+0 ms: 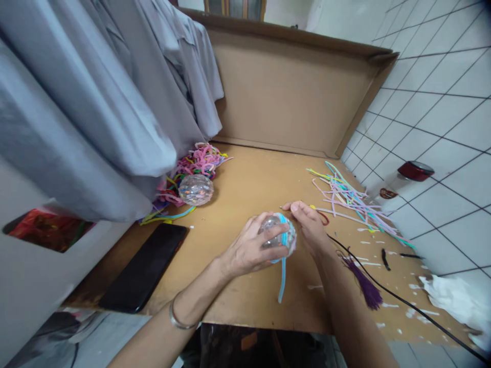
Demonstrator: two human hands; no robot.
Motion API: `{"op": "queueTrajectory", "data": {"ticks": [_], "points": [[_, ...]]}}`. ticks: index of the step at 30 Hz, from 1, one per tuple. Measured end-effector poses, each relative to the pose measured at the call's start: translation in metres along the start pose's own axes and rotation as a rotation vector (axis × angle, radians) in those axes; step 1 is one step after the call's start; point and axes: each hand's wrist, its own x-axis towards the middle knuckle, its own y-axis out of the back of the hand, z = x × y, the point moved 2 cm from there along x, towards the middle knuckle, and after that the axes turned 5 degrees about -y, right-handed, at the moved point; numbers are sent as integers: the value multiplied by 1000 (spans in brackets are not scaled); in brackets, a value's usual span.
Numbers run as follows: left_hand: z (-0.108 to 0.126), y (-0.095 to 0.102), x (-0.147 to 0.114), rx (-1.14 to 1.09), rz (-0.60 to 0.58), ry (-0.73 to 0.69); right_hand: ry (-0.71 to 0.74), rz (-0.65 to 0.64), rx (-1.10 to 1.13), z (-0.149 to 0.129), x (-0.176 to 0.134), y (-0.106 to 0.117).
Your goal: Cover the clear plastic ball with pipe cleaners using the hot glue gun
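Note:
My left hand point(251, 245) is wrapped round a clear plastic ball point(271, 232). A light blue fuzzy strip point(283, 283), which looks like a pipe cleaner, runs over the ball and its free end hangs down toward me. Small coloured bits show through the ball's wall. Close by on the right, my right hand point(309, 225) has its fingers pinched together beside the ball. A small dark tip pokes out near those fingertips, but what they hold is mostly hidden. Something yellow and a red loop point(325, 219) show just behind that hand.
A second clear ball point(196, 190) sits by a heap of coloured pipe cleaners point(199, 162). More pipe cleaners point(345, 199) lie at right, near a red-lidded jar point(402, 181). A black cable point(402, 299) passes a purple tassel point(362, 281). A phone point(148, 266) lies left; cardboard point(284, 92) stands behind.

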Motion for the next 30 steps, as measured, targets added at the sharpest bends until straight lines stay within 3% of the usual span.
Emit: {"op": "queueTrajectory", "data": {"ticks": [5, 10, 16, 20, 26, 30], "points": [[3, 5, 6, -29, 106, -49, 19, 5, -46, 7, -7, -5], [3, 2, 5, -51, 82, -47, 129, 133, -147, 2, -7, 0], [2, -4, -1, -81, 3, -35, 255, -72, -209, -4, -13, -5], [4, -9, -3, -108, -1, -34, 273, -104, -218, -4, -15, -7], [-7, -7, 1, -303, 176, 124, 128, 31, -31, 13, -6, 2], [-11, -1, 1, -391, 308, 222, 65, -9, -64, 28, 0, 0]]}}
